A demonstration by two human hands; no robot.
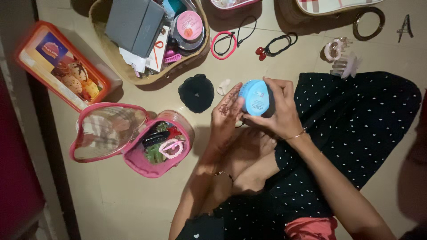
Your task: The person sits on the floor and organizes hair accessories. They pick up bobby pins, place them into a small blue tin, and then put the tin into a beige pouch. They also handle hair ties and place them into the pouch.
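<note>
A small round jar with a light blue lid (255, 97) is held between both hands above my lap. My right hand (278, 111) wraps around the jar's body from the right. My left hand (226, 110) presses its fingers against the lid's left side. Just left of the hands, a black scrunchie (196, 92) lies on the tiled floor, with a small white piece (223, 86) beside it. An open pink heart-shaped pouch (156, 144) filled with hair clips and bands sits further left.
A woven basket (116, 66) with a grey box and a pink-lidded jar stands at the top. An orange-rimmed container (60, 66) lies left. Hair ties (223, 44), claw clips (342, 58) and a bangle (369, 23) are scattered on the floor. My dotted black clothing (351, 129) covers the right.
</note>
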